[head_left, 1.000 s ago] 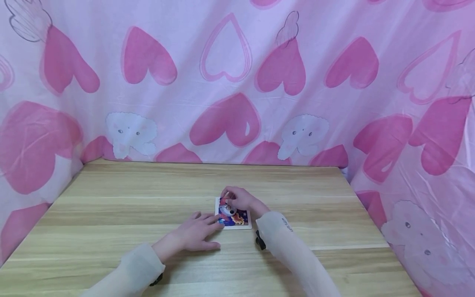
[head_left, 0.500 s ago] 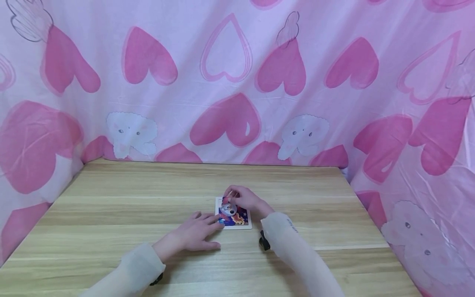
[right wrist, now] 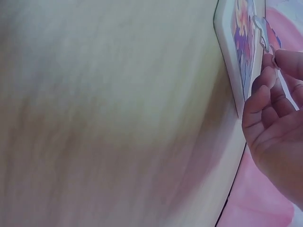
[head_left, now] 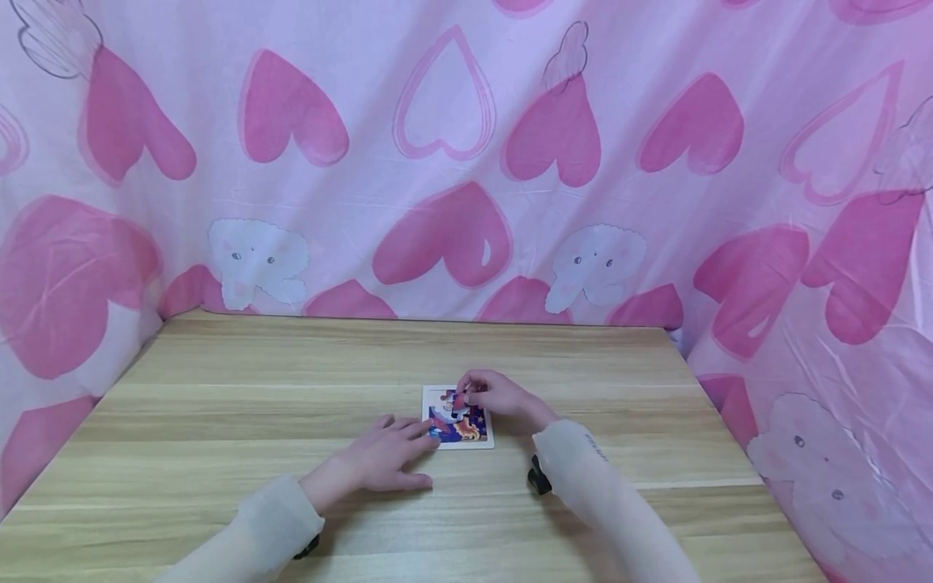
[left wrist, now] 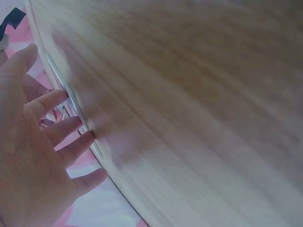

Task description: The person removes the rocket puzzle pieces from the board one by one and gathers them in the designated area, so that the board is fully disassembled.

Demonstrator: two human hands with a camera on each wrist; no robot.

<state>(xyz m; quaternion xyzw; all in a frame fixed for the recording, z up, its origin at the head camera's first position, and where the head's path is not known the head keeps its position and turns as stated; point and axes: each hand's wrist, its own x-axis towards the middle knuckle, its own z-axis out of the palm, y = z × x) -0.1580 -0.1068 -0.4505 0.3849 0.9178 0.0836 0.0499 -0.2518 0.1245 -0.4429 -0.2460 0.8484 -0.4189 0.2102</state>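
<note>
A small jigsaw puzzle in a white frame lies mid-table, printed with a blue, orange and red picture. Pale backing shows at its upper left. With thumb and fingers my right hand pinches a jigsaw piece above the picture. From the right wrist, that same piece appears raised and tilted off the puzzle's surface. My left hand rests with spread fingers, its fingertips on the puzzle's left side. In the left wrist view, those fingers reach the edge of the puzzle.
The wood-grain table spreads around the puzzle on every side. A pink curtain with hearts and white animal faces hangs behind it and along both sides. A dark strap piece shows under the right sleeve.
My right hand has moved to the right with the jigsaw piece, uncovering pale backing at the puzzle's upper left. The left hand has stayed in place.
</note>
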